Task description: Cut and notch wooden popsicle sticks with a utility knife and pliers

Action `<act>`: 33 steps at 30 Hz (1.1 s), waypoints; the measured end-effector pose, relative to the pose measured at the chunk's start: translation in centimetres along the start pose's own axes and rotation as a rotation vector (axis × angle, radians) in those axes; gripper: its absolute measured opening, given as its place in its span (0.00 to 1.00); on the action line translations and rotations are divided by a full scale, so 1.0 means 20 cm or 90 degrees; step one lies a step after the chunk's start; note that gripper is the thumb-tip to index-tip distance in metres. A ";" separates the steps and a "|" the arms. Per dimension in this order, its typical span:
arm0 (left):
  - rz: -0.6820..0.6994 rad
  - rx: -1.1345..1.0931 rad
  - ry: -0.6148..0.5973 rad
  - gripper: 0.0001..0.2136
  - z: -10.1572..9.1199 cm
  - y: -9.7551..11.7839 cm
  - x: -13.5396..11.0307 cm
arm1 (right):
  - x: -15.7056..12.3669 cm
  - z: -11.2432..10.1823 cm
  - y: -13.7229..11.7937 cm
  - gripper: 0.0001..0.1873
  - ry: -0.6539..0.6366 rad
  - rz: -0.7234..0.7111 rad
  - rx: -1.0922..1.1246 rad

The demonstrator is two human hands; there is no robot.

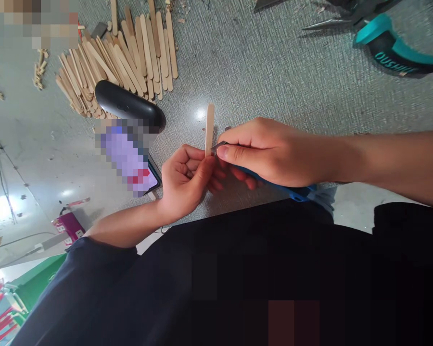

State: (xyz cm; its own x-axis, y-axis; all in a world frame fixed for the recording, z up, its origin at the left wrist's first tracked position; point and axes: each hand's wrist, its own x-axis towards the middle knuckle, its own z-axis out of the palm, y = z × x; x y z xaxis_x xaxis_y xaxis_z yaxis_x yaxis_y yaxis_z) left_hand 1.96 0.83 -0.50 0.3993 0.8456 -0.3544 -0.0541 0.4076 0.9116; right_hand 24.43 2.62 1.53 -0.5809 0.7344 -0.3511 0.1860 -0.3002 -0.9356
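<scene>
The left hand (187, 177) has its thumb and fingers closed together in a pinch on one wooden stick (210, 126), which stands out toward the far side, its near end hidden in the fingers. The right hand (270, 156) is wrapped around a knife with a blue handle (296, 193), and its thumb lies close to the short blade (219, 145), which meets the right edge of the stick, or is just beside it; I cannot tell exactly. In my judgement, the main danger is a slip: if the pinch loosens or the push is too strong, the blade could run into the left thumb, which is very near. A too deep cut could also split such thin wood. Farther to the left, on the table (238, 72), an oblong black case (128, 103) lies against a pile of sticks (140, 53); it looks closed, so its content is not visible. At the near left is a green bin (39, 278), with red things (0, 298) inside or beside it, I cannot say which.
</scene>
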 end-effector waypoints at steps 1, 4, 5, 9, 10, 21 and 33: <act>-0.003 0.005 0.003 0.28 0.00 0.00 0.00 | 0.00 0.00 0.01 0.23 0.005 0.003 -0.002; -0.007 0.015 0.013 0.29 0.00 0.00 -0.01 | 0.01 0.01 0.03 0.23 0.010 -0.005 0.005; -0.006 0.016 0.017 0.29 0.00 0.00 -0.01 | 0.01 0.02 0.04 0.23 0.008 -0.010 0.008; 0.002 0.018 0.021 0.29 0.00 -0.01 -0.01 | 0.01 0.02 0.05 0.23 0.012 -0.002 0.014; 0.004 0.021 0.021 0.29 0.00 -0.01 -0.01 | 0.01 0.02 0.04 0.23 0.012 0.002 0.013; 0.069 0.089 0.040 0.24 0.00 -0.06 -0.03 | 0.01 0.06 0.06 0.25 0.067 0.030 0.013; 0.193 0.347 0.045 0.11 -0.06 -0.08 -0.05 | -0.01 0.10 0.02 0.25 0.053 0.110 -0.067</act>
State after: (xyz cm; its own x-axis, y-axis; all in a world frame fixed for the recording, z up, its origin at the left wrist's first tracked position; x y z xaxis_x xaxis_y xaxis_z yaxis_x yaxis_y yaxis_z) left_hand 0.59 -0.19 -1.94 0.3765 0.9245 -0.0591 0.3266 -0.0728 0.9424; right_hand 23.11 1.14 1.23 -0.4671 0.7261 -0.5046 0.3610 -0.3643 -0.8585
